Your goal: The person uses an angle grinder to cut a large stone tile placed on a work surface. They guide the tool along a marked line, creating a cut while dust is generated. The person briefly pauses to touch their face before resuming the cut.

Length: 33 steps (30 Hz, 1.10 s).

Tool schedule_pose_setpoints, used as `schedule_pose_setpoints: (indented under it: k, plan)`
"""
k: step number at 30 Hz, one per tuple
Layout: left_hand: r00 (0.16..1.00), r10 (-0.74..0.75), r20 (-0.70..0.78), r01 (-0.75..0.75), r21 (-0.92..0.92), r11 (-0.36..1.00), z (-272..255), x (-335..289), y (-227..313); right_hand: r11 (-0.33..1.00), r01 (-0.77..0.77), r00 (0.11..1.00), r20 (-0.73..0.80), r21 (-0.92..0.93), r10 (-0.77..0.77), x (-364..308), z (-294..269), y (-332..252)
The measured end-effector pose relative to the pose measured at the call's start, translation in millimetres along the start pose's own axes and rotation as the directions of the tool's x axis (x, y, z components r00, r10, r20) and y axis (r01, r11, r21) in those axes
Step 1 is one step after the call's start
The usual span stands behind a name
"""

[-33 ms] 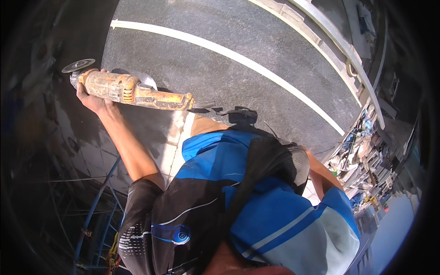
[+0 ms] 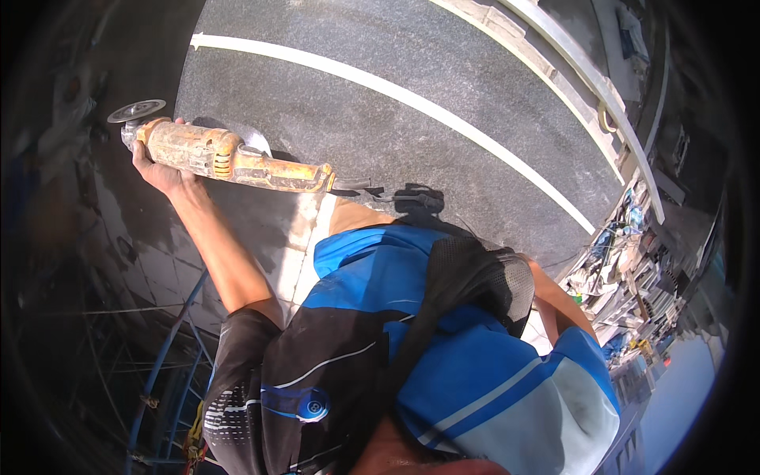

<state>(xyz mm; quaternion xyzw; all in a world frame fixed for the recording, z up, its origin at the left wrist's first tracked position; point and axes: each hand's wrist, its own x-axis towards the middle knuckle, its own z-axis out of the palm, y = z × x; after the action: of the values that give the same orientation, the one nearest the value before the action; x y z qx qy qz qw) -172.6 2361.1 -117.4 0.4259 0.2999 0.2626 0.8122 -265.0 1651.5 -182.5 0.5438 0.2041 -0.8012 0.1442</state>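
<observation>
In my left hand (image 2: pixel 168 176), stretched out to the left, is a worn yellow-orange angle grinder (image 2: pixel 190 149). My fingers wrap round its body close to the head. A round cutting disc (image 2: pixel 136 111) sits at the grinder's far left end, and its handle points right, towards my middle. A dark cord (image 2: pixel 352 184) trails from the handle's end. Only the forearm (image 2: pixel 558 299) of my right arm shows, bent beside my body; the right hand is hidden.
A dark grey rough surface (image 2: pixel 380 142) with a white stripe (image 2: pixel 340 67) lies ahead. Beyond it runs a pale curved rail (image 2: pixel 590 71). Piled rubble and scraps (image 2: pixel 625 277) lie at the right. A blue metal frame (image 2: pixel 162 360) stands at the lower left.
</observation>
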Motion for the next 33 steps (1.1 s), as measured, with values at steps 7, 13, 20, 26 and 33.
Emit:
schedule_pose_setpoints:
  k: [7,13,20,26,33]
  plan:
    - [1.0,0.016,0.014,-0.016,-0.015,1.0,23,-11,-7,0.959,-0.251,0.793,-0.539,0.135,0.283,-120,-131,-6]
    - [0.997,-0.039,0.062,0.045,-0.101,0.994,36,-8,-38,0.831,0.506,-0.113,-0.973,-0.229,-0.199,-188,-268,-117]
    - [0.997,-0.042,0.059,0.05,-0.127,0.991,62,-17,-58,0.561,0.756,0.11,-0.78,-0.337,-0.616,-172,-351,-277]
    - [0.995,-0.01,0.095,0.024,-0.152,0.988,72,20,-55,0.35,0.909,0.034,-0.794,-0.228,-0.607,-145,-390,-301]
    - [1.0,0.012,-0.007,-0.013,-0.125,0.992,67,84,-53,0.23,0.973,0.111,-0.829,-0.021,-0.548,-140,-434,-318]
